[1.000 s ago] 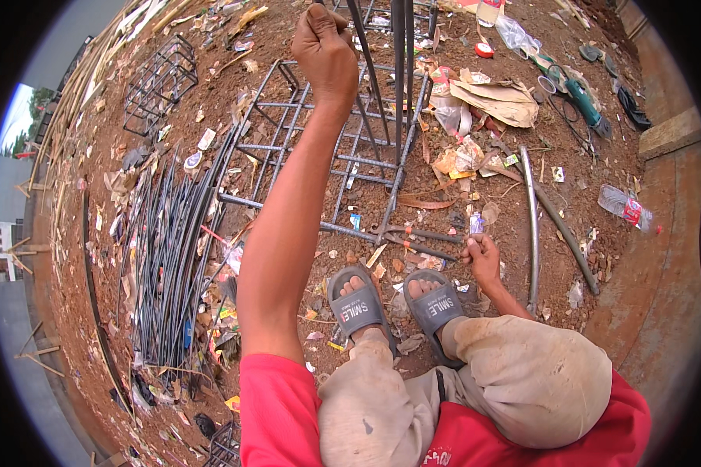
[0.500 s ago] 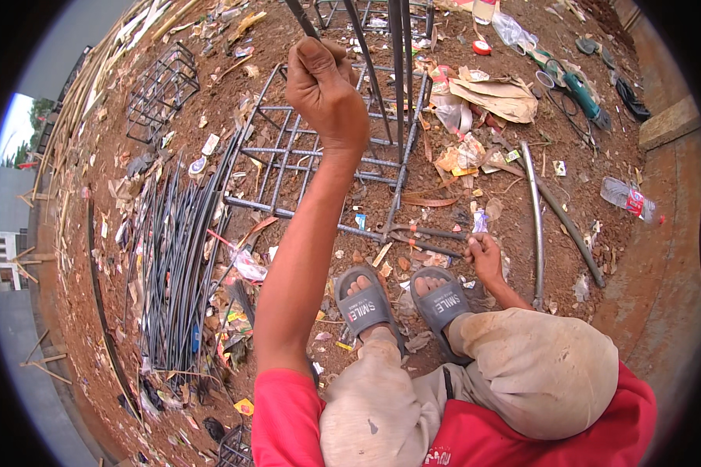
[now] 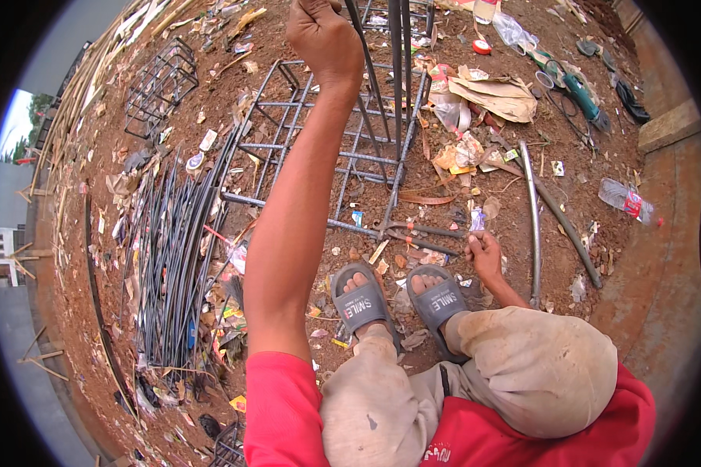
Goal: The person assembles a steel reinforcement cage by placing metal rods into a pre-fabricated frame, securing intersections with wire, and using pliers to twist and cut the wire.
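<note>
Left hand (image 3: 323, 45) reaches farther out over the steel cage (image 3: 362, 157) than 0.5 s ago, clenched around a dark bar (image 3: 372, 138). Before the cage rest 2 grey sandals (image 3: 361, 305); the right hand (image 3: 484, 253) grasps 1 handle of the pincers (image 3: 438, 232) at its near corner. Rods (image 3: 179, 265) lie left of the cage, a grinder (image 3: 584, 97) well right.

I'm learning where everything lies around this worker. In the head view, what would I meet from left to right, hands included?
Bundle of thin dark rods → left hand → long-handled pincers → right hand → silver metal pipe → clear plastic bottle.
</note>
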`<state>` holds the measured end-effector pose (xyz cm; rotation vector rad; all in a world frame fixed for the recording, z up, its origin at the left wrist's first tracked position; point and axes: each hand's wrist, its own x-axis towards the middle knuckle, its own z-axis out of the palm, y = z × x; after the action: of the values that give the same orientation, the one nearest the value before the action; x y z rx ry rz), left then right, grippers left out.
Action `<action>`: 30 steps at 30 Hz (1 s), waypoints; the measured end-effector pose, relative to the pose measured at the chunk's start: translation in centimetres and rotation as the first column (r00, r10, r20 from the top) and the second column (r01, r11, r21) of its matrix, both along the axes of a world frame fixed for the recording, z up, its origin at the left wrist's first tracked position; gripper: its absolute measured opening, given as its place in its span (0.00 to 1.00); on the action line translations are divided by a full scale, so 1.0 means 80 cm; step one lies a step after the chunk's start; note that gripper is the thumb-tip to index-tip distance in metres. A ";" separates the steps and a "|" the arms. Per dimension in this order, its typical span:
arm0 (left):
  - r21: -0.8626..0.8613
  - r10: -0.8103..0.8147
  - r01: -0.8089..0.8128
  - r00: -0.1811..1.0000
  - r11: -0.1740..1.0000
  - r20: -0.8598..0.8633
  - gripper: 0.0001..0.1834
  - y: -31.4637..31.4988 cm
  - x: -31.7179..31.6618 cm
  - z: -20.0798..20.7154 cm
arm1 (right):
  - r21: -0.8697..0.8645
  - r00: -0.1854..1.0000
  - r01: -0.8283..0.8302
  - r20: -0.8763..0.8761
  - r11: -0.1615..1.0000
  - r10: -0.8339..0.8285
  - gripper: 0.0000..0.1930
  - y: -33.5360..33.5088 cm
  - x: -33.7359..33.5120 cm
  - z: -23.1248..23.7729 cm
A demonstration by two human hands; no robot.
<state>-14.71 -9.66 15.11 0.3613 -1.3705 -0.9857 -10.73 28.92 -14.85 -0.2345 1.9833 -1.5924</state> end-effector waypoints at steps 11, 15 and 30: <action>0.129 -0.375 0.417 0.890 0.900 -0.260 0.24 0.036 0.027 -0.049 | 0.032 0.996 0.078 0.046 0.996 -0.080 0.08 0.008 -0.008 0.002; 0.109 -0.439 0.469 0.871 0.876 -0.222 0.24 0.051 0.031 -0.040 | 0.061 1.000 0.017 0.006 0.998 -0.017 0.08 0.012 -0.012 -0.017; 0.138 -0.463 0.474 0.880 0.869 -0.105 0.26 0.040 0.047 -0.030 | -0.217 0.985 -0.059 -0.172 0.974 0.021 0.08 -0.072 -0.005 0.129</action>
<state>-10.98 -6.44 12.68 0.1064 -1.3474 -1.5054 -11.16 23.18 -4.54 -0.5091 1.9078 -1.8200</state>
